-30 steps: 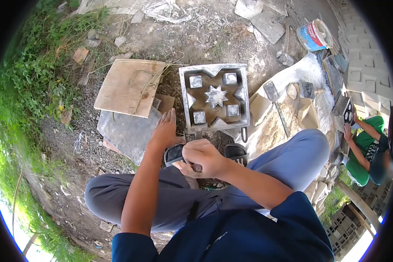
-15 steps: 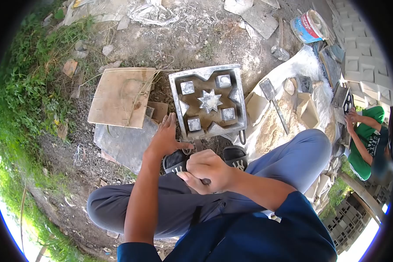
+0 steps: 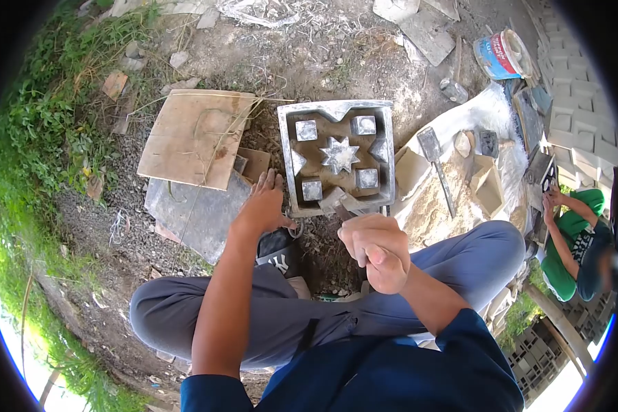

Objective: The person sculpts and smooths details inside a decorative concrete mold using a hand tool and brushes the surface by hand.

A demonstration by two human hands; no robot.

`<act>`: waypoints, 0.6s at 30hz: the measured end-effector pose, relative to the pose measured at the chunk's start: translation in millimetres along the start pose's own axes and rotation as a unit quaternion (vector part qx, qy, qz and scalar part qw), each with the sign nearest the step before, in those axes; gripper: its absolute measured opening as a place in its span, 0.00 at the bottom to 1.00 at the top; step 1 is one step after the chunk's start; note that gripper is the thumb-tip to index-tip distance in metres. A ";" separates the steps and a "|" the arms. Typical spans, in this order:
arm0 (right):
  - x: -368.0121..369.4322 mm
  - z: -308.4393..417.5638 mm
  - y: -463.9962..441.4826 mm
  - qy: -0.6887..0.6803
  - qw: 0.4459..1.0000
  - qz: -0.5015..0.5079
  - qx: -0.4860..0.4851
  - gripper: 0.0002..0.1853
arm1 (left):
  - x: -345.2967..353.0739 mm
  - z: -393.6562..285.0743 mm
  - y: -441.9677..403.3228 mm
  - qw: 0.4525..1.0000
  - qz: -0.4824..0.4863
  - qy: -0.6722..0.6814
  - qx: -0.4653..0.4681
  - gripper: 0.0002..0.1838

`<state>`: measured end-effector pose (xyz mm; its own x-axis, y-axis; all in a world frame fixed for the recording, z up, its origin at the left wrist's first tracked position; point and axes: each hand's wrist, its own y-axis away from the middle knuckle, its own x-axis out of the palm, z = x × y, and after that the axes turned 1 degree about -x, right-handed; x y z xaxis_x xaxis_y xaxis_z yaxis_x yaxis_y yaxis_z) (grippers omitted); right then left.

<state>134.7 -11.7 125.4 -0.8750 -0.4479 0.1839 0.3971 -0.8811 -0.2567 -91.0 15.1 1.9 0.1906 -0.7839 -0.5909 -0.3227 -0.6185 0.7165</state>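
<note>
**Tool at the Rim**

We see the right hand point(image 3: 374, 250) closed in a fist around a tool point(image 3: 343, 211), its blade over the near edge of the mould point(image 3: 333, 130); we cannot tell whether it touches. The left hand point(image 3: 259, 206) is open, fingers stretched forward and thumb out, just beside the mould's near left corner; we cannot tell whether the thumb meets the ring point(image 3: 296, 229) there. The mould sits on the ground ahead of us, a star point(image 3: 340, 155) at its centre among four blocks. To our left, a board point(image 3: 192, 141) overlaps a slab point(image 3: 196, 214). To our right, a trowel point(image 3: 432, 154) lies on sand point(image 3: 429, 211), near a white sheet point(image 3: 470, 117). Farther out stand a bucket point(image 3: 496, 56) and a co-worker point(image 3: 575, 244) in green.
</note>
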 end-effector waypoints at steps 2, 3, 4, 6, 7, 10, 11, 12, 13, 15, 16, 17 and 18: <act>3.4 11.9 3.9 -0.009 0.999 -0.028 -0.045 0.31 | -2.2 -0.6 1.1 1.000 0.024 -0.001 -0.015 0.66; -2.1 6.8 7.9 -0.026 0.999 -0.019 -0.027 0.32 | -1.1 -0.4 0.2 1.000 0.018 -0.012 -0.009 0.66; -6.9 2.7 9.6 -0.014 0.999 -0.034 0.032 0.32 | -0.1 -1.6 0.8 1.000 0.010 -0.024 -0.001 0.66; -11.3 2.0 7.7 -0.032 0.999 -0.035 0.007 0.29 | -2.6 -3.6 0.2 1.000 0.009 -0.025 -0.002 0.66; -11.1 5.7 5.8 -0.032 0.999 -0.030 0.002 0.29 | -4.4 -4.2 -2.0 0.999 0.018 -0.025 -0.011 0.66; -3.8 14.9 9.0 -0.102 0.994 -0.017 -0.040 0.29 | -1.6 -2.2 -0.1 0.999 0.029 -0.022 -0.021 0.66; -5.3 5.4 7.2 -0.057 0.997 -0.040 -0.023 0.31 | -1.8 -3.1 0.3 0.999 0.024 -0.030 -0.012 0.66; -7.4 -1.6 5.9 -0.010 0.998 -0.064 -0.010 0.33 | -0.4 -3.7 0.8 0.999 0.023 -0.029 -0.012 0.66; -8.5 -2.9 5.2 -0.020 0.996 -0.081 0.013 0.35 | 0.1 -4.4 1.0 0.999 0.028 -0.022 -0.018 0.66; -5.5 9.6 3.2 -0.054 0.997 -0.052 -0.019 0.34 | -4.0 -0.4 -3.4 0.999 0.026 -0.016 -0.026 0.66; -2.8 14.8 4.3 -0.090 0.995 -0.026 -0.041 0.34 | -1.9 0.8 -4.0 1.000 0.019 -0.021 -0.011 0.67; -3.3 13.9 6.2 -0.103 0.994 -0.023 -0.034 0.35 | 1.9 1.3 -3.3 1.000 0.014 -0.024 0.005 0.68; -5.0 7.1 7.7 -0.103 0.994 -0.023 -0.029 0.35 | 4.8 1.2 -1.0 1.000 0.018 -0.021 0.005 0.68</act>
<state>144.0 -17.2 129.2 -0.8139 -0.4341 0.3862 0.3361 -0.8939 -0.2965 -90.9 12.1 -2.1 0.1403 -0.8021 -0.5804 -0.3381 -0.5898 0.7333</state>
